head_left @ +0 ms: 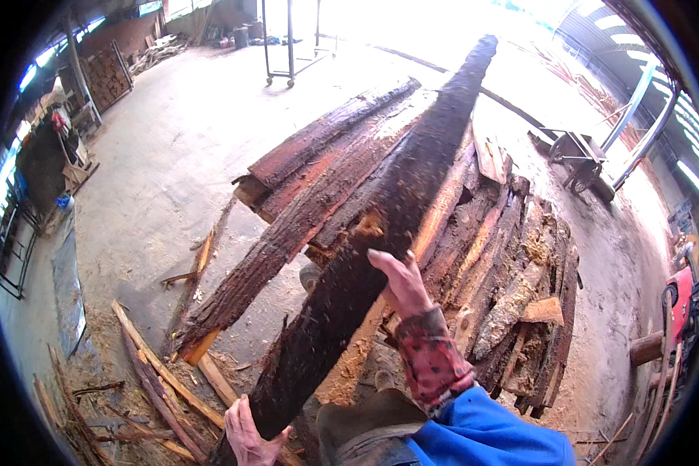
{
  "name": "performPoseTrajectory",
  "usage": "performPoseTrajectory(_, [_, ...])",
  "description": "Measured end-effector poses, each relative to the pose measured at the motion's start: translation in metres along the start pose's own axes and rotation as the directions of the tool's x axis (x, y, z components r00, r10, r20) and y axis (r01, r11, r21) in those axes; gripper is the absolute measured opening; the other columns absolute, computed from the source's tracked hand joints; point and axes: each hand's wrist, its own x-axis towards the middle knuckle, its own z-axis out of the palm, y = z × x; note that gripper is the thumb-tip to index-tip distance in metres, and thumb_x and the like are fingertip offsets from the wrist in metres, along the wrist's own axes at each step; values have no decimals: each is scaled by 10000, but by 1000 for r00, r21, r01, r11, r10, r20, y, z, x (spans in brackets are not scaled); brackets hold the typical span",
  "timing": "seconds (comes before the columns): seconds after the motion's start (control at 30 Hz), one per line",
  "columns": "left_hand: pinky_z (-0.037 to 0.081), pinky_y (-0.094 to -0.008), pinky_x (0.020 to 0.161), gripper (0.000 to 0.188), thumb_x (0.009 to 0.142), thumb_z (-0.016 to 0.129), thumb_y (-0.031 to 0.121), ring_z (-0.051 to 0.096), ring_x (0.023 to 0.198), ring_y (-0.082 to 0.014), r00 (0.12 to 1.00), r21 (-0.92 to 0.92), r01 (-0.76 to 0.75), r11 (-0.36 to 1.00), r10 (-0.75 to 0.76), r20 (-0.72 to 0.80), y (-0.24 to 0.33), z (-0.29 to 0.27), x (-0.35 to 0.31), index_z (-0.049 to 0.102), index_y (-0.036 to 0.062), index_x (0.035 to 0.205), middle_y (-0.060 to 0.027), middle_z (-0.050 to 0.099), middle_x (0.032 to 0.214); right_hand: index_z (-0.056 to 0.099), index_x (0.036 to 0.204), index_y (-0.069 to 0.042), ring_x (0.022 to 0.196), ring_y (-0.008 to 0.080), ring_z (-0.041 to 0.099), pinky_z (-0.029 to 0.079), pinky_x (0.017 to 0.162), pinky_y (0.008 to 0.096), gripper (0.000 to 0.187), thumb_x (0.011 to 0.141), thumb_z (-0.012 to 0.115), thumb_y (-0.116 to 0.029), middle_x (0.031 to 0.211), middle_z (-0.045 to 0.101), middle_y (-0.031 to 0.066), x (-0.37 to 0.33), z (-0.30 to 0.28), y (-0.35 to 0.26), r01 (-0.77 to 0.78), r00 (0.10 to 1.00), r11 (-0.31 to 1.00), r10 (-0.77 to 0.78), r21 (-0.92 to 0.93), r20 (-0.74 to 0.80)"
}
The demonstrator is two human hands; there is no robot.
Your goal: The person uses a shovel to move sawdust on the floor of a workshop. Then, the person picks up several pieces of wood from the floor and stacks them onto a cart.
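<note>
A long, dark bark-covered wood slab (342, 287) slants from my body up to the far right, raised over a pile. Around its near end closes my left hand (255, 436), with the fingers on top. My right hand (402, 281) holds the slab's right edge about midway along, thumb on the bark and the other fingers partly hidden. A pale broken knot (369, 227) shows just beyond that thumb. Below and left of the slab lie more bark slabs (287, 241). To its right sits a stack of rough bark-edged boards (493, 264) strewn with sawdust.
Loose strips and offcuts (159, 380) litter the floor at the lower left. A wheeled metal frame (290, 46) stands at the back, and a metal cart (579, 155) at the right. Red equipment (679, 299) is near the right rim, beside a log end (646, 349).
</note>
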Motion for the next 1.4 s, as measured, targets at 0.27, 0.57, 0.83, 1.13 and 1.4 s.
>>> performPoseTrajectory(0.27, [449, -445, 853, 682, 650, 758, 216, 529, 983, -366, 993, 34, 58, 998, -54, -105, -10, 3, 41, 461, -16, 1218, -201, 526, 1092, 636, 896, -17, 690, 157, 636, 506, 562, 275, 176, 774, 697, -127, 815, 643, 47, 88, 60, 36, -221, 975, 939, 207, 265, 78])
performPoseTrajectory(0.57, [442, -438, 831, 808, 475, 747, 167, 512, 967, -364, 983, -92, 179, 979, -175, 57, -62, -14, 75, 443, -37, 1195, -190, 448, 1069, 509, 816, -67, 429, 70, 431, 293, 358, 246, 300, 761, 741, -250, 618, 487, -27, 116, 92, 64, -320, 947, 947, 320, 13, -6])
performPoseTrajectory(0.83, [460, -408, 784, 764, 494, 709, 92, 532, 912, -336, 997, -35, 44, 998, -47, -69, -110, 3, 150, 421, 29, 1199, -156, 482, 997, 651, 969, -24, 884, 264, 617, 489, 764, 338, 311, 799, 674, -283, 932, 637, 143, 119, 33, 81, 246, 967, 716, -228, -653, 114])
performPoseTrajectory(1.13, [458, -401, 791, 652, 563, 703, 75, 553, 903, -344, 995, -48, -47, 998, 43, -93, -131, 39, 269, 456, 44, 1165, -166, 529, 968, 621, 959, -14, 1028, 333, 508, 436, 885, 391, 300, 727, 728, -171, 1034, 562, 150, 108, 1, 102, 449, 873, 505, -425, -737, 240])
performPoseTrajectory(1.4, [467, -404, 812, 666, 573, 739, 152, 565, 936, -345, 996, -79, -62, 995, 56, -74, -129, 82, 350, 457, 47, 1168, -164, 554, 1006, 554, 1008, -21, 1009, 342, 503, 442, 874, 385, 374, 701, 738, -128, 1048, 512, 161, 110, 3, 100, 466, 874, 531, -400, -708, 275])
